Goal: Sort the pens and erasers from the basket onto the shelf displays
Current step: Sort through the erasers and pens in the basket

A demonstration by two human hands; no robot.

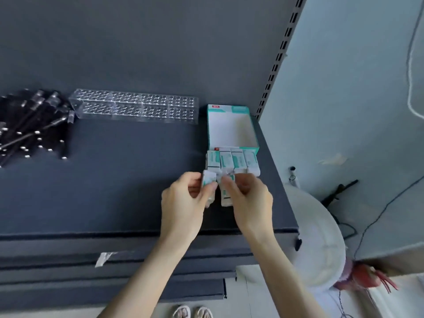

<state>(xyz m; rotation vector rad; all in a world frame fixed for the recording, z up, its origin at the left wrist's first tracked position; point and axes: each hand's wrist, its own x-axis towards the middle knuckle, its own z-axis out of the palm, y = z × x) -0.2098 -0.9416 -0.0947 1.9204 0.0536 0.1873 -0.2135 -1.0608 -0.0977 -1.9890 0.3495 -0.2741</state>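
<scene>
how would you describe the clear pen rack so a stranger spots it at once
Look at the dark grey shelf, by its back panel. Between the heap of black pens and the teal-and-white carton lies the clear rack; it alone is see-through, dotted with rows of holes.

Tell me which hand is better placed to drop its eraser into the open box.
Probably the right hand: it pinches an eraser straight in front of the box; the left hand sits off to its left.
</scene>
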